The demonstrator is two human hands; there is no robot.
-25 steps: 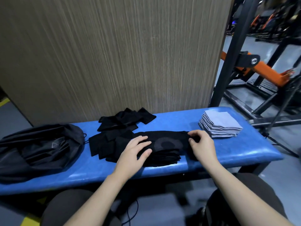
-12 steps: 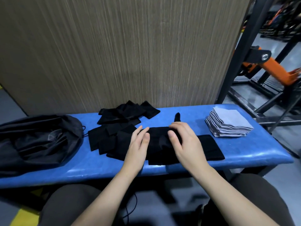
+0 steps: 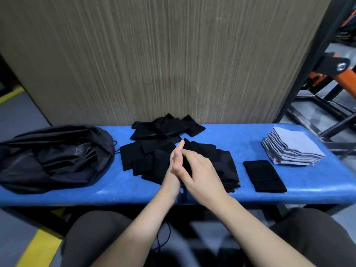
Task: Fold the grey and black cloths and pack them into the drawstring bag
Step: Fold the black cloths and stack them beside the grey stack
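A black drawstring bag [image 3: 54,157] lies slumped at the left end of the blue bench [image 3: 212,195]. Loose black cloths [image 3: 163,130] lie spread across the middle, with a thicker pile [image 3: 223,162] in front. My left hand [image 3: 176,160] stands edge-on with straight fingers against that pile. My right hand [image 3: 202,174] reaches over beside it, thumb and fingers curled on a black cloth from the pile. One folded black cloth [image 3: 264,176] lies alone to the right. A stack of folded grey cloths [image 3: 294,149] sits at the right end.
A wood-grain panel [image 3: 173,64] rises directly behind the bench. A black and orange gym frame [image 3: 327,70] stands to the right. My knees are under the bench's front edge, and a black cord [image 3: 163,239] hangs between them.
A folded black cloth now lies by itself right of the pile. My right hand has come back left to the pile, and my left hand has turned edge-on.
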